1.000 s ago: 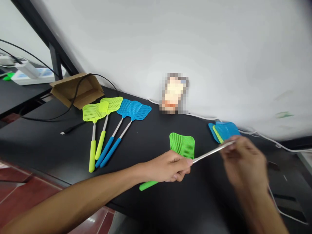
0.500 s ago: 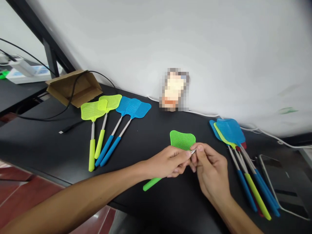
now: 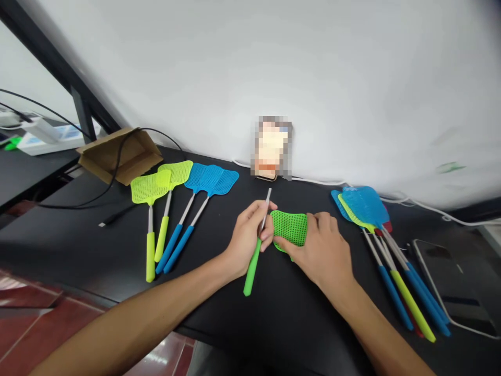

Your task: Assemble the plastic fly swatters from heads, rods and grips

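Observation:
My left hand [image 3: 246, 239] is closed around a fly swatter handle [image 3: 252, 269], with a green grip at its lower end and a metal rod sticking up past my fingers. Just to its right, my right hand [image 3: 327, 253] pinches a green mesh fly swatter head [image 3: 288, 227] between the thumb and fingers. Head and rod are apart. To the left lie yellow-green fly swatters [image 3: 150, 189] and blue fly swatters [image 3: 219, 180], side by side. On the right is a stacked pile of blue, yellow and red fly swatters [image 3: 366, 204].
An open cardboard box [image 3: 121, 156] stands at the back left, crossed by a black cable [image 3: 111, 180]. A phone [image 3: 271, 149] with a blurred screen leans on the white wall. Another phone-like dark device [image 3: 450, 282] lies at the right. A white cord [image 3: 317, 181] runs along the wall.
My hands have moved apart. The rod, earlier pointing at my right fingers, now stands upright in my left hand. My right hand has gone onto the green swatter head.

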A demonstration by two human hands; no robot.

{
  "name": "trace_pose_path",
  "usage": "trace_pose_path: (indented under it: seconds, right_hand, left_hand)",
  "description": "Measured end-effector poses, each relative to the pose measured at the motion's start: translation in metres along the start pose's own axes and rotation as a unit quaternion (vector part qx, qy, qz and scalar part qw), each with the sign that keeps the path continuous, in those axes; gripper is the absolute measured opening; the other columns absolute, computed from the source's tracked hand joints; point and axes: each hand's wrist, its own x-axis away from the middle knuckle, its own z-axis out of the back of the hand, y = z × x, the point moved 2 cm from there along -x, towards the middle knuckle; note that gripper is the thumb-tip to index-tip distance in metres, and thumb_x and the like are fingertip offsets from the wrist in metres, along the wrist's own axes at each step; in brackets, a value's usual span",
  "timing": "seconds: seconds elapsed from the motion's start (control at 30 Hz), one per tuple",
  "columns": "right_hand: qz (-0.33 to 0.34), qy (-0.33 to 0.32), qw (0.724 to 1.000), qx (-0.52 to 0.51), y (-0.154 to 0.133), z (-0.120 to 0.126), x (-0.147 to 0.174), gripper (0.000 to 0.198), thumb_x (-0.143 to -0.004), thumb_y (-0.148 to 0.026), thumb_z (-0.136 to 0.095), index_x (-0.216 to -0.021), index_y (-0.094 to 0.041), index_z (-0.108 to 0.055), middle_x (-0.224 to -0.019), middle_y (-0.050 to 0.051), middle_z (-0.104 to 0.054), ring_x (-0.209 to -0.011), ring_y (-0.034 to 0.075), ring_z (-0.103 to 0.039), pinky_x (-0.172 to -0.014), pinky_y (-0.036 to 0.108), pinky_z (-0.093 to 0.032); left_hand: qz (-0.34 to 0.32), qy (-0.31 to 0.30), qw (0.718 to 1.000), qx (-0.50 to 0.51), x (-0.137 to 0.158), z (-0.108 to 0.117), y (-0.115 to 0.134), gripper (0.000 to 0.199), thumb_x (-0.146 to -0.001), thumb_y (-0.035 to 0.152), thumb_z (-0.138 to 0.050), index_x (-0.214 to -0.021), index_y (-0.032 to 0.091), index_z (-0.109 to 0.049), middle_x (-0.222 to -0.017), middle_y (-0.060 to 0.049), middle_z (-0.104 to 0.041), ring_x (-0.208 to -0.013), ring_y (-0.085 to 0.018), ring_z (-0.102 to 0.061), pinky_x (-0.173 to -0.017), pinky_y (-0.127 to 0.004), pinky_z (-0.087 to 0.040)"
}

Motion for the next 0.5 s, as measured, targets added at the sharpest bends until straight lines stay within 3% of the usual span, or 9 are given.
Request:
trace_pose_path:
  seconds: [0.17,0.4,0.5]
  right_hand:
    - [-0.020,-0.063,0.996,-0.064,-0.002,-0.003,-0.004,0.075,-0.071,-0.070,-0.076,-0.121,-0.016,-0.060,-0.109,0.015,-0.064,-0.105,0.038,-0.063,-0.081,0.048,-0.052]
    - [-0.066,-0.080,0.994,-0.043,0.039,0.004,-0.001,0.061,-0.069,-0.062,-0.082,-0.108,-0.019,-0.063,-0.107,0.015,-0.068,-0.104,0.039,-0.066,-0.073,0.044,-0.049]
    - [-0.084,-0.111,0.985,-0.098,0.057,0.007,-0.005,0.056,-0.067,-0.055,-0.085,-0.105,-0.018,-0.065,-0.101,0.013,-0.071,-0.096,0.036,-0.068,-0.075,0.042,-0.049]
  left_hand:
    - [0.024,-0.020,0.998,-0.057,0.000,-0.001,0.002,0.033,-0.101,0.049,-0.054,-0.112,0.019,-0.057,-0.050,0.010,-0.047,-0.034,-0.007,-0.037,-0.041,-0.020,-0.027]
    - [0.056,-0.067,0.991,-0.104,0.006,-0.008,-0.002,0.034,-0.099,0.046,-0.057,-0.117,0.017,-0.058,-0.058,0.007,-0.058,-0.034,-0.005,-0.039,-0.042,-0.021,-0.026]
    - [0.068,-0.083,0.988,-0.110,0.007,-0.007,-0.003,0.033,-0.100,0.044,-0.055,-0.117,0.017,-0.058,-0.062,0.006,-0.060,-0.034,-0.005,-0.040,-0.042,-0.021,-0.025]
